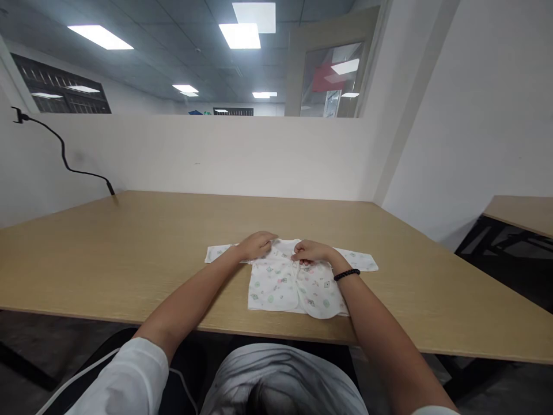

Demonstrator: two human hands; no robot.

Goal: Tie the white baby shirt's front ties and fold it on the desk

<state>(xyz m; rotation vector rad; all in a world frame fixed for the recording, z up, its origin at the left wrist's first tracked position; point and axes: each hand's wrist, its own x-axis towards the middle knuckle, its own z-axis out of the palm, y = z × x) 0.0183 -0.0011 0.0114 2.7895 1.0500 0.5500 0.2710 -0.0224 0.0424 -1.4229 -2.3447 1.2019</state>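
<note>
Shirt lies flat on worktop, sleeves spread sideways. Left hand rests on its collar edge, fingers curled and pressed together; right hand pinches fabric at the neckline (bead bracelet on wrist).

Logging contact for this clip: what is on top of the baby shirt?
Both hands: the left hand by the collar, the right hand at the front opening. The baby shirt fabric under them is hidden.
</note>
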